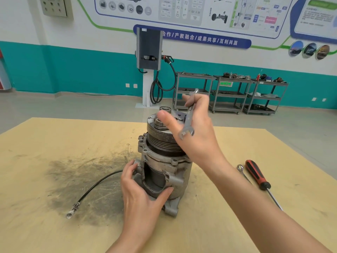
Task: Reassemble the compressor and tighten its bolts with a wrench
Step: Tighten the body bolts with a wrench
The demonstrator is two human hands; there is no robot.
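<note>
**A:** Head camera view, looking down at a workbench. What stands in the middle?

**B:** An automotive compressor stands upright on a tan board that covers the bench, pulley end up. A dark grease smear stains the board to its left, and a black cable with a metal lug trails from the compressor across that stain.

**A:** What are the hands doing?

**B:** The left hand wraps the lower housing: fingers curled against the left side, thumb pressed on the front casting. Judging by that hold, it steadies the body so that it cannot turn or tip. The right hand hangs above the pulley, carrying an open-end wrench. Its fingers curl loosely round the shank, the thumb stretches out over the hub, and the lower jaw of the wrench juts out below the hand. The wrench sits on no bolt; it seems carried on the way to one.

**A:** Which bolt?

**B:** I cannot tell. One bolt head shows on the flange at the left, under the pulley.

**A:** Anything else nearby?

**B:** To the right on the board lie a second wrench and a red-and-black screwdriver, side by side, within reach. Tool carts stand along the far wall.
</note>
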